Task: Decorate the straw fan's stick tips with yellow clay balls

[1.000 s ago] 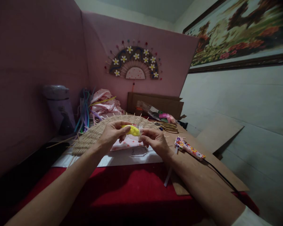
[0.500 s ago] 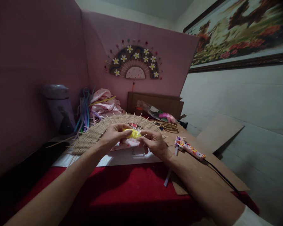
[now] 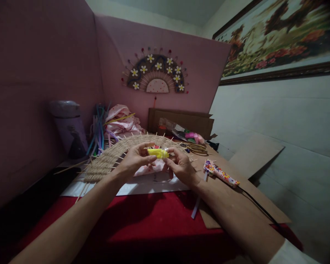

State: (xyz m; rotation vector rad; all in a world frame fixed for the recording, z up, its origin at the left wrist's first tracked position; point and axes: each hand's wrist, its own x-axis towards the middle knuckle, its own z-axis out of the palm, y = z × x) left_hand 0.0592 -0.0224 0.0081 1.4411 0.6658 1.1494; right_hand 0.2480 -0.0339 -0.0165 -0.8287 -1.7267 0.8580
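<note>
1. Since half a second ago both hands have lifted a little off the work: the small yellow piece (image 3: 157, 152), which sat low against the pink spotted cloth, is now raised and held level between them, and the cloth under it has bunched up.
2. The left hand (image 3: 134, 160) pinches the yellow piece at its left end, thumb on top and fingers curled beneath.
3. The right hand (image 3: 180, 165) pinches the right end with fingertips pressed together; I cannot tell whether a clear wrapper covers that end.
4. The step looks like working or opening the yellow piece between two pinches. It would go best with the grips kept close to the ends, the pull made straight along its length, and the wrists low enough to steady it.
5. Just below, the pink spotted cloth (image 3: 151, 168) lies at the centre of the woven half-round fan (image 3: 110, 157), whose thin sticks jut outward; the hands are best kept clear of those tips so nothing snags.
6. To the right on the desk (image 3: 154, 216), the patterned glue gun (image 3: 221, 173) rests on cardboard with its cord trailing away; scissors (image 3: 195, 147) lie beyond it.
7. A finished fan (image 3: 155, 73) with white flowers hangs on the pink back wall.
</note>
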